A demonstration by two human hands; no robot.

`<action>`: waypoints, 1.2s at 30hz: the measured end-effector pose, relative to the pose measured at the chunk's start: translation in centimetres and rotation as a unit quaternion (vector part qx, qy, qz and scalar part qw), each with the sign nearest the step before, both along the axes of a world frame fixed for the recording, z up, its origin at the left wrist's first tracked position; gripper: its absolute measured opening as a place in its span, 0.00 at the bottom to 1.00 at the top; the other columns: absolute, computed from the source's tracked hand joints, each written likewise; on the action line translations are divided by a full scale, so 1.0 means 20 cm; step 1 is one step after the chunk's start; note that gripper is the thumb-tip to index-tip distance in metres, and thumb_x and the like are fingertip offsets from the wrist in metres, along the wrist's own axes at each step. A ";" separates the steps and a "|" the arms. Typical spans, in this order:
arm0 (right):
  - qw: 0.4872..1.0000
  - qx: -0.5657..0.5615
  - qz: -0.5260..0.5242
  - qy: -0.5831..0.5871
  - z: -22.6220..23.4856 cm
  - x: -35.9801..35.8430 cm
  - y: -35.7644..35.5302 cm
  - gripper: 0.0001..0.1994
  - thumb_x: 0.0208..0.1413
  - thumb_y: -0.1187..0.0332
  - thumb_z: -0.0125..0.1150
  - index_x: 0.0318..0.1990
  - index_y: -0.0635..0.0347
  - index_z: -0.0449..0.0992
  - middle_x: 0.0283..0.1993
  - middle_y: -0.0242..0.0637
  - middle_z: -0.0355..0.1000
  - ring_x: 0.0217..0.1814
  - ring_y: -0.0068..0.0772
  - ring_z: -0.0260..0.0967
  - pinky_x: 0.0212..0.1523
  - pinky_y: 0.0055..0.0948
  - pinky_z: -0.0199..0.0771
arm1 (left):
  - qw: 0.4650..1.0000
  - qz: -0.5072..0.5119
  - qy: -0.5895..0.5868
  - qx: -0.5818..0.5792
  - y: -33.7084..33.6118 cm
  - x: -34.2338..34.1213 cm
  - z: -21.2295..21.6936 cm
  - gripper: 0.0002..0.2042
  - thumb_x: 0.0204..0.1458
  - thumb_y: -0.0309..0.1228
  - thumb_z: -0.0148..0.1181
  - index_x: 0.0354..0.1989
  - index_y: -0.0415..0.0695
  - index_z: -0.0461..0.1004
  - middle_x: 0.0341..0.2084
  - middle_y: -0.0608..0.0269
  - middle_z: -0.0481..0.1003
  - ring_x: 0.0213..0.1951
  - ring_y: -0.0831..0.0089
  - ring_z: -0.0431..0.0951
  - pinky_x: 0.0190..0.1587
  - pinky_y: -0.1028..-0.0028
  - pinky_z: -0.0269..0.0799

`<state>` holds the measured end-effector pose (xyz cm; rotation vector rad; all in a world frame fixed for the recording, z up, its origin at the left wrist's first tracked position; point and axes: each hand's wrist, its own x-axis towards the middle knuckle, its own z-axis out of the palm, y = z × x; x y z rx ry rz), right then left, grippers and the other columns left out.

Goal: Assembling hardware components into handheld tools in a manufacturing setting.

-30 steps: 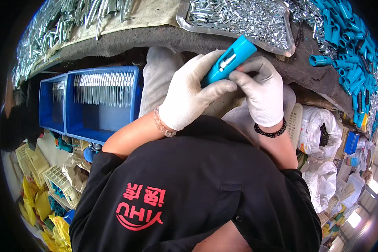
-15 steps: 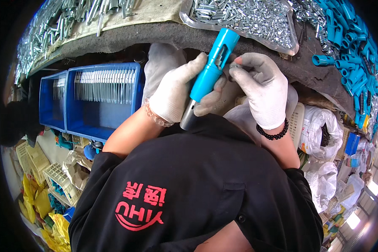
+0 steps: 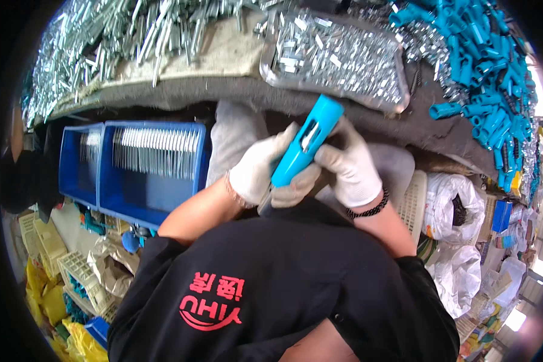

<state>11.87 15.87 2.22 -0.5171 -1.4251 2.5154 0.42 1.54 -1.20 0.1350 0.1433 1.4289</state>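
A turquoise slotted tube (image 3: 292, 161) is held at a slant in front of my chest, its upper end leaning right. My gloved left hand (image 3: 259, 164) wraps round its lower part from the left. From the right, my gloved right hand (image 3: 351, 168) closes on the tube beside its long slot, thumb against the side and fingers partly behind it. Something pale shows inside the slot, too small to name. Below the left hand, the grey metal end (image 3: 265, 205) of the tube is mostly hidden by the glove.
Ahead, a cloth-covered bench (image 3: 223, 57) bears a clear tray (image 3: 398, 105) of small metal parts, a pile of metal rods (image 3: 151, 36) on the left and heaped turquoise tubes (image 3: 495, 114) on the right. Blue bins (image 3: 154, 196) with thin metal pieces stand left; white sacks (image 3: 455, 208) stand right.
My right hand has come in from beside the tube onto its upper part. The tube has turned, its slot now showing differently. The whole view has shifted, so the bench sits lower.
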 end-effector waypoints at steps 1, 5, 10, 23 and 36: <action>1.000 0.014 0.017 -0.013 -0.04 0.01 0.00 0.18 0.54 0.67 0.73 0.43 0.59 0.68 0.41 0.30 0.70 0.45 0.22 0.67 0.48 0.29 0.72 | 0.998 0.018 0.051 -0.023 -0.02 -0.01 0.02 0.30 0.65 0.62 0.38 0.47 0.45 0.71 0.20 0.61 0.69 0.13 0.75 0.64 0.15 0.76 0.59; 0.974 0.138 0.149 -0.096 -0.03 -0.01 -0.05 0.17 0.64 0.55 0.60 0.41 0.61 0.71 0.35 0.30 0.71 0.38 0.21 0.69 0.42 0.25 0.72 | 0.943 0.214 0.239 -0.093 -0.02 -0.05 0.18 0.30 0.65 0.59 0.43 0.51 0.40 0.68 0.25 0.62 0.71 0.21 0.74 0.69 0.22 0.76 0.65; 0.949 0.074 0.300 -0.065 -0.06 -0.11 -0.16 0.20 0.65 0.52 0.56 0.29 0.61 0.76 0.26 0.36 0.76 0.27 0.35 0.74 0.33 0.34 0.73 | 0.928 0.322 0.179 -0.057 0.07 -0.15 0.21 0.26 0.65 0.55 0.46 0.54 0.42 0.65 0.34 0.60 0.69 0.27 0.71 0.69 0.30 0.71 0.68; 0.487 0.871 -0.036 -0.057 0.33 -0.93 0.69 0.20 0.49 0.65 0.68 0.52 0.55 0.78 0.45 0.46 0.79 0.51 0.49 0.73 0.54 0.43 0.73 | 0.926 0.300 0.114 -0.197 -0.13 -0.11 0.13 0.20 0.67 0.53 0.47 0.46 0.47 0.66 0.32 0.59 0.72 0.24 0.70 0.71 0.26 0.70 0.70; 0.936 0.348 -0.022 0.042 0.20 -0.12 0.43 0.28 0.49 0.78 0.66 0.60 0.66 0.67 0.50 0.37 0.70 0.52 0.24 0.69 0.52 0.26 0.74 | 0.836 0.160 0.494 -0.178 -0.16 -0.08 0.13 0.22 0.67 0.50 0.48 0.52 0.42 0.70 0.29 0.66 0.71 0.22 0.80 0.69 0.22 0.79 0.64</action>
